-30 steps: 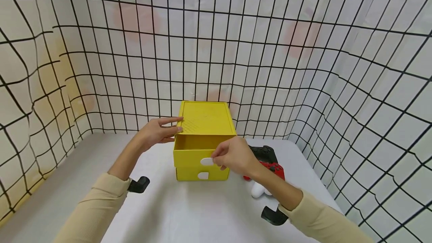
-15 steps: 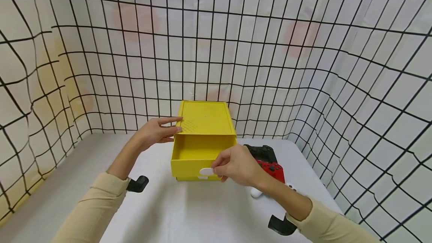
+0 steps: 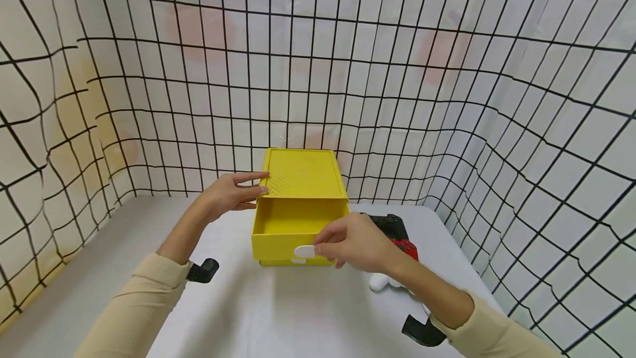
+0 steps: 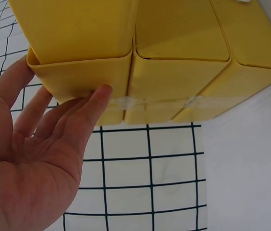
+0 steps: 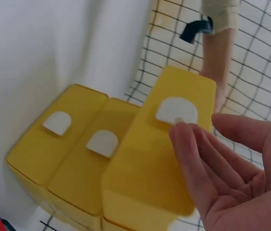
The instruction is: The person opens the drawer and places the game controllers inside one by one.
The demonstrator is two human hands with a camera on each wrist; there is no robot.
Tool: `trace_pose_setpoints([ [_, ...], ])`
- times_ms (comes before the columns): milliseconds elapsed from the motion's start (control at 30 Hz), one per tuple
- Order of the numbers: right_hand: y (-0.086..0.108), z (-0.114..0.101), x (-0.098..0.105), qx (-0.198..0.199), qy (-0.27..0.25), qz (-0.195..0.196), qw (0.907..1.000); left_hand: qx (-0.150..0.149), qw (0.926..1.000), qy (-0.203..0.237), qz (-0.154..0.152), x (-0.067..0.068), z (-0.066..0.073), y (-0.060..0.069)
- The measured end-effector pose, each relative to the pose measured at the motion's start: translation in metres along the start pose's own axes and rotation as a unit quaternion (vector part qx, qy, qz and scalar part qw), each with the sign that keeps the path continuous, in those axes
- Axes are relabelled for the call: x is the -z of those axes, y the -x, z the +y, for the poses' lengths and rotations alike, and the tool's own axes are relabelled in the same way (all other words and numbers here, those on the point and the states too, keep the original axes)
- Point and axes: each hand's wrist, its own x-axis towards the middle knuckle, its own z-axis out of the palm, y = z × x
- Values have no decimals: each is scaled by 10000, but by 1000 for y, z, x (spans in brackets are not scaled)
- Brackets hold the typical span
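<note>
A yellow drawer cabinet [image 3: 304, 173] stands on the table. Its top drawer [image 3: 278, 247] is pulled out toward me, and the bare yellow inside shows. My left hand [image 3: 228, 198] rests against the cabinet's left edge, thumb and fingers spread; in the left wrist view its fingertips touch the yellow casing [image 4: 85, 77]. At the drawer front is my right hand [image 3: 355, 245], a fingertip at the edge of the white handle [image 3: 304, 251]. The right wrist view has the thumb [image 5: 241, 130] apart from that handle, with the other fingers bent beside it.
A black game controller [image 3: 390, 225], a red one [image 3: 404, 247] and a white one [image 3: 380, 282] lie right of the cabinet, partly behind my right arm. Black grid netting [image 3: 308, 82] surrounds the white table [image 3: 298, 314]. Lower drawers with white handles [image 5: 103, 143] are pushed in.
My right hand drew the top drawer farther out toward me, then shifted slightly right, its fingers loosening at the handle. My left hand stayed at the cabinet's edge.
</note>
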Motion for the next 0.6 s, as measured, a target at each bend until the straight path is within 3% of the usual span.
trace_pose_setpoints([
  [300, 9, 13, 38, -434, 250, 479, 9976, 39, 10000, -70, 20, 0, 1, 0],
  [600, 19, 69, 68, -1021, 728, 801, 9889, 138, 9998, -138, 83, -1, 3, 0],
])
